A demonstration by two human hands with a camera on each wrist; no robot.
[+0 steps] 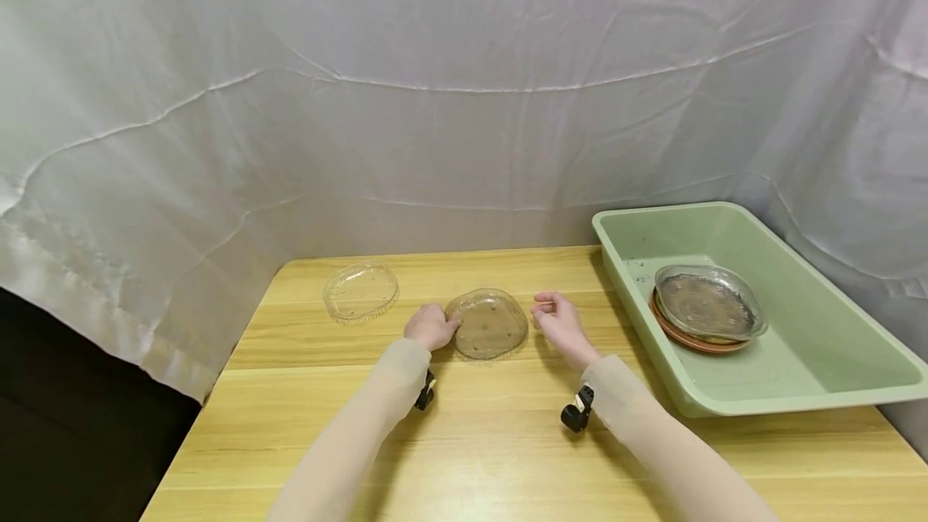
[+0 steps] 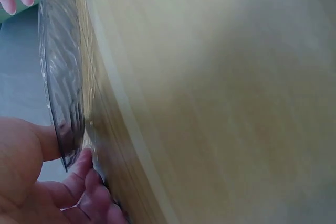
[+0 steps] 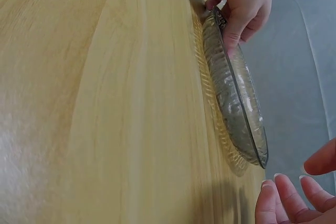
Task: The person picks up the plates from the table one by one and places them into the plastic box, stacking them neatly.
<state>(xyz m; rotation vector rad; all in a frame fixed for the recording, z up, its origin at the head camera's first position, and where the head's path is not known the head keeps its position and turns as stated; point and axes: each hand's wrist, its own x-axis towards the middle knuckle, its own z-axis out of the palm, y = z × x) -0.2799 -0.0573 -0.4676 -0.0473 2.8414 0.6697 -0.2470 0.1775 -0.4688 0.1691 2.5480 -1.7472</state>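
Note:
A translucent smoky plastic plant saucer (image 1: pixel 487 325) with a ribbed wall is at the middle of the wooden table. My left hand (image 1: pixel 432 326) pinches its left rim, thumb over the edge and fingers beneath. The left wrist view shows that saucer (image 2: pixel 63 61) edge-on, the thumb against its inner side. In the right wrist view, the saucer (image 3: pixel 233 93) sits just over the wood or on it; I cannot tell which. My right hand (image 1: pixel 561 329) is beside the right rim, apart from it, with loosely bent fingers and nothing in them.
Another clear plastic saucer (image 1: pixel 361 293) lies at the table's back left. On the right stands a green tub (image 1: pixel 786 361) holding a stack: a dirty clear saucer (image 1: pixel 706 304) above terracotta-coloured ones (image 1: pixel 692 338). Grey fabric (image 1: pixel 464 143) hangs behind the table.

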